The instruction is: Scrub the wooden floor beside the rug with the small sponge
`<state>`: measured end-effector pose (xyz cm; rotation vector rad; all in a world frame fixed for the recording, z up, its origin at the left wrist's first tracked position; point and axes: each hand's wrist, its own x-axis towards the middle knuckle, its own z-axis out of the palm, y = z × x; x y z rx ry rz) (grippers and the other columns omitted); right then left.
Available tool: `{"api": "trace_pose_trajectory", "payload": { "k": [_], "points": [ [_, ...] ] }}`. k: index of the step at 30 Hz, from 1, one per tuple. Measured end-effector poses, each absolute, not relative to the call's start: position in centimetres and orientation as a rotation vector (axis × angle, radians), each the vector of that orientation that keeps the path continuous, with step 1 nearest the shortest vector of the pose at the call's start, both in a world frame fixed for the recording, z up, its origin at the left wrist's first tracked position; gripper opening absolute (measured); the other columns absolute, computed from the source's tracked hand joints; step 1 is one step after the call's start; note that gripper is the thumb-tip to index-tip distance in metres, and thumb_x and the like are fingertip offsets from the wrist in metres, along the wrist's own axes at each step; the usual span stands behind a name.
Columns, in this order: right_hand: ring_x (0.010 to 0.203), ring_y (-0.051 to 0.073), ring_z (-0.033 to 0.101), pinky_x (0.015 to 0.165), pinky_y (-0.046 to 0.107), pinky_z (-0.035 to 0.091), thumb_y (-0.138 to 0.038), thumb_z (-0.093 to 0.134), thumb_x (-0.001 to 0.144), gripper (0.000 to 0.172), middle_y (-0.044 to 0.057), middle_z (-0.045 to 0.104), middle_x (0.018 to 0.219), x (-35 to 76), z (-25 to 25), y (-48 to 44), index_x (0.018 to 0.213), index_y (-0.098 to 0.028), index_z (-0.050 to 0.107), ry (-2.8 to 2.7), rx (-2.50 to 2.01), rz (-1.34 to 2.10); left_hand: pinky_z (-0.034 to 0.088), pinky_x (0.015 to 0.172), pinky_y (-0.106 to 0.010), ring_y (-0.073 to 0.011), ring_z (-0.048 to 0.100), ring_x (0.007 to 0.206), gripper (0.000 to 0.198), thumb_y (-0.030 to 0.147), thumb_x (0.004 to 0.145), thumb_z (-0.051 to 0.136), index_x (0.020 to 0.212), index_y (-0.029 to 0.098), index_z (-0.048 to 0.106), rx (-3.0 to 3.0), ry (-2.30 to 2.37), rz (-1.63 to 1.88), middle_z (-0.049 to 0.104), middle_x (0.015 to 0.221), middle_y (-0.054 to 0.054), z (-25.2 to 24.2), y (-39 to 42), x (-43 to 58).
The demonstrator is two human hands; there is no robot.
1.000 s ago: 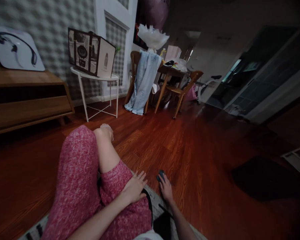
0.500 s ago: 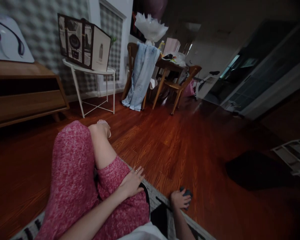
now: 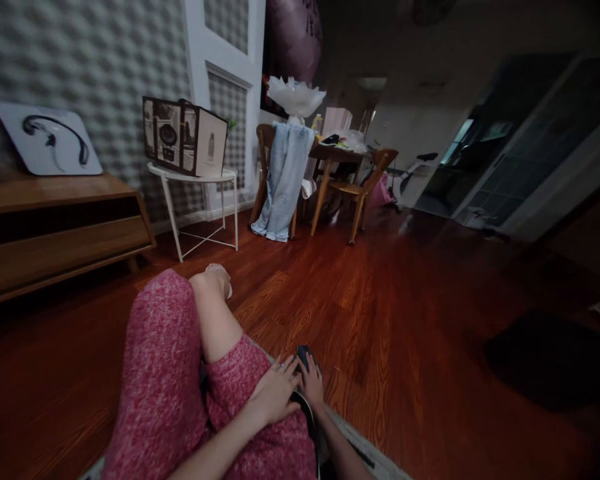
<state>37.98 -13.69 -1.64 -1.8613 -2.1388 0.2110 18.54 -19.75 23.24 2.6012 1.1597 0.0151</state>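
My left hand lies on my right thigh in pink-red speckled trousers, its fingers stretched out and a ring on one of them. Close beside it, my right hand has its fingers around a small dark blue-black object. Only the object's far end shows, so its kind is unclear. The left fingertips come right up to the right hand and the object; whether they touch is hard to see.
A patterned rug lies under me on the reddish wood floor. Ahead stand a white side table with a box, and a chair draped with jeans. A wooden cabinet is at left, a dark mat-like shape at right.
My right hand has moved left with the dark object, from the floor beside the rug to next to my left hand. The left hand stays on the thigh. The view has tilted up.
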Motion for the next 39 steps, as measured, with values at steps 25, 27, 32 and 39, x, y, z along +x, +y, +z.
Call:
{"api": "trace_pose_trajectory", "payload": {
  "k": [25,27,32,39],
  "points": [
    [0.145,0.039,0.031,0.103,0.072,0.031,-0.029,0.028,0.091,0.061,0.022,0.042,0.152,45.7,-1.3,-14.2,0.15,-0.023,0.044,-1.109,-2.271,-0.098,0.02,0.121,-0.052,-0.0314,0.023,0.149,0.069,0.055,0.092,0.055,0.146,0.015,0.048,2.522,1.157,-0.019,0.029,0.159,-0.018,23.8,-19.7,18.5],
    [0.147,0.034,0.029,0.11,0.066,0.027,-0.028,0.027,0.092,0.06,0.019,0.039,0.156,41.4,-1.3,-12.8,0.149,-0.021,0.046,-1.375,-2.233,0.042,0.019,0.121,-0.053,-0.031,0.022,0.15,0.068,0.056,0.092,0.054,0.147,0.015,0.047,2.516,1.157,-0.034,0.029,0.159,-0.018,23.7,-19.7,18.4],
    [0.148,0.024,0.031,0.118,0.05,0.026,-0.03,0.036,0.094,0.053,0.008,0.039,0.158,36.5,-0.9,-12.6,0.146,-0.029,0.05,-1.965,-1.971,0.2,0.02,0.121,-0.053,-0.0318,0.023,0.149,0.07,0.057,0.092,0.053,0.148,0.015,0.046,2.528,1.146,-0.017,0.031,0.159,-0.019,23.2,-19.5,18.3],
    [0.146,0.021,0.035,0.118,0.046,0.031,-0.039,0.035,0.096,0.05,0.004,0.043,0.156,48.8,1.0,-17.1,0.142,-0.034,0.054,-2.191,-1.737,0.325,0.021,0.121,-0.052,-0.0323,0.025,0.149,0.068,0.055,0.092,0.055,0.146,0.015,0.049,2.558,1.157,-0.023,0.032,0.158,-0.018,23.2,-19.6,18.5]
  ]
}}
